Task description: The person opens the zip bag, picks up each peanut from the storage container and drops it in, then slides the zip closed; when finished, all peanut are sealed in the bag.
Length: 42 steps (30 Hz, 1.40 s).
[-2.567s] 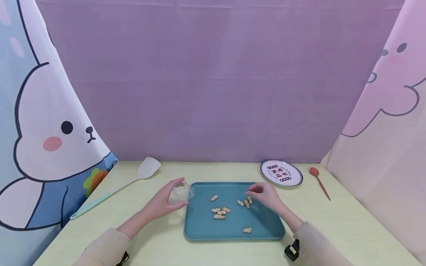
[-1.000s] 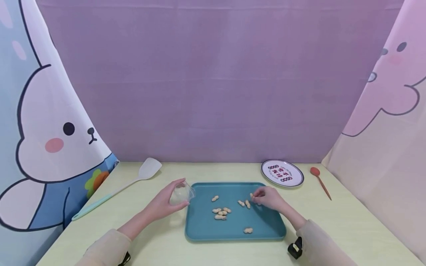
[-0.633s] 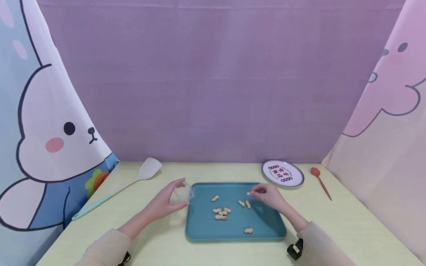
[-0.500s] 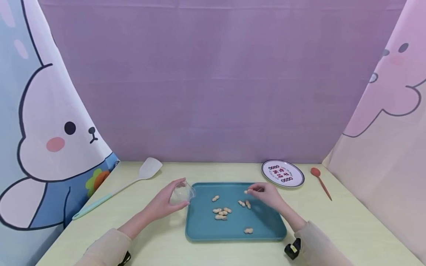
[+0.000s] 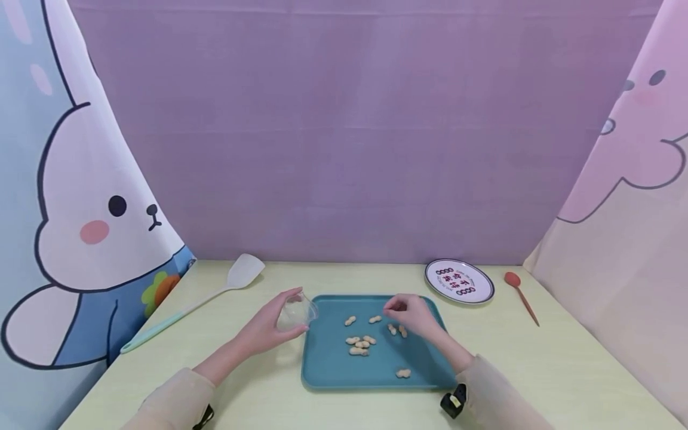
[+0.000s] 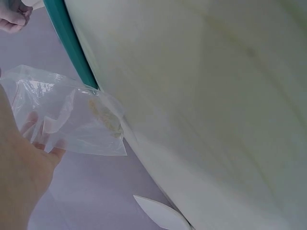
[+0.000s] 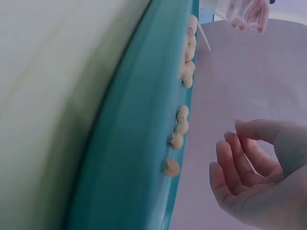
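My left hand (image 5: 266,325) holds a clear plastic bag (image 5: 292,312) beside the left edge of a teal tray (image 5: 349,376). In the left wrist view, pale tan pieces (image 6: 105,117) show at the bottom of the bag (image 6: 57,115). Over the tray's back right, my right hand (image 5: 414,315) hovers with relaxed, bent fingers and nothing in them; the right wrist view shows a gap between thumb and fingers (image 7: 230,163). A peanut (image 5: 375,319) lies just left of that hand. Several more peanuts (image 5: 359,351) are scattered over the tray, some in a small cluster.
A spatula (image 5: 244,272) with a pale green handle lies at the back left of the table. To the back right are a white patterned plate (image 5: 459,280) and a red spoon (image 5: 521,295). A purple cloth (image 5: 344,149) hangs behind the table.
The right hand picked up a peanut from the group at the tray's back right, carried it left and let it go on the tray. The left hand and bag have stayed nearly still.
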Motion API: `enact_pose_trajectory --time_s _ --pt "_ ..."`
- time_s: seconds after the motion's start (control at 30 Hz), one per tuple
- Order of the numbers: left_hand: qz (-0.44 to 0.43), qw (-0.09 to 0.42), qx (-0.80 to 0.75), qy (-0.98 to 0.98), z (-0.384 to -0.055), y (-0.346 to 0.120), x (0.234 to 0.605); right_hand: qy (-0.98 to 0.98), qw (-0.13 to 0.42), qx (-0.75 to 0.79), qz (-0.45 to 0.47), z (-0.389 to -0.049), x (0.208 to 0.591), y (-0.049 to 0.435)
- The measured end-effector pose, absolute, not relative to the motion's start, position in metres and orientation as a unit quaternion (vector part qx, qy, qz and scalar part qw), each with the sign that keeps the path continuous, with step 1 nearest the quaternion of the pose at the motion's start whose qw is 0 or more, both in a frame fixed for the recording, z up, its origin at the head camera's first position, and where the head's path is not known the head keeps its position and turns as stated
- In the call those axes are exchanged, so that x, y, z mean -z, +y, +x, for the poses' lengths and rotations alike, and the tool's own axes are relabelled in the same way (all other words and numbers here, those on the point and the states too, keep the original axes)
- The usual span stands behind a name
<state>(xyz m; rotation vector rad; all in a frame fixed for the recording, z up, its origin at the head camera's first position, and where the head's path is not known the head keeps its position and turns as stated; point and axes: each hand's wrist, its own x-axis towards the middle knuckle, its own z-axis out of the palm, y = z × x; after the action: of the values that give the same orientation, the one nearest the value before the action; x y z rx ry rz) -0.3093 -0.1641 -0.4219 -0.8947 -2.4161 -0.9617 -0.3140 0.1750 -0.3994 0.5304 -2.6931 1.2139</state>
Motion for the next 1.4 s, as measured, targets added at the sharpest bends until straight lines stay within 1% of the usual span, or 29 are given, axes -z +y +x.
enact_pose_trajectory --time_s 0.13,0.33,0.57,0.77,1.0,1.13,1.4 --pt "-0.319 0.191 0.344 -0.862 -0.308 -0.164 0.42 -0.894 0.052 -0.409 0.174 -0.316 0.402 0.172" --pt "-0.318 0.186 0.343 -0.864 -0.308 -0.165 0.419 -0.906 0.043 -0.388 0.165 -0.323 0.406 0.168" --pt "-0.315 0.186 0.346 -0.864 -0.307 -0.165 0.42 -0.92 0.003 -0.351 0.176 -0.327 0.413 0.163" --pt "-0.307 0.178 0.347 -0.868 -0.306 -0.164 0.419 -0.92 -0.011 -0.342 0.19 -0.328 0.415 0.16" --pt "-0.31 0.181 0.344 -0.868 -0.307 -0.164 0.417 -0.929 -0.034 -0.333 0.16 -0.328 0.415 0.16" --pt "-0.311 0.18 0.345 -0.867 -0.307 -0.164 0.416 -0.932 -0.038 -0.33 0.147 -0.326 0.415 0.161" --pt "-0.31 0.181 0.347 -0.866 -0.307 -0.164 0.418 -0.923 -0.003 -0.347 0.166 -0.325 0.412 0.164"
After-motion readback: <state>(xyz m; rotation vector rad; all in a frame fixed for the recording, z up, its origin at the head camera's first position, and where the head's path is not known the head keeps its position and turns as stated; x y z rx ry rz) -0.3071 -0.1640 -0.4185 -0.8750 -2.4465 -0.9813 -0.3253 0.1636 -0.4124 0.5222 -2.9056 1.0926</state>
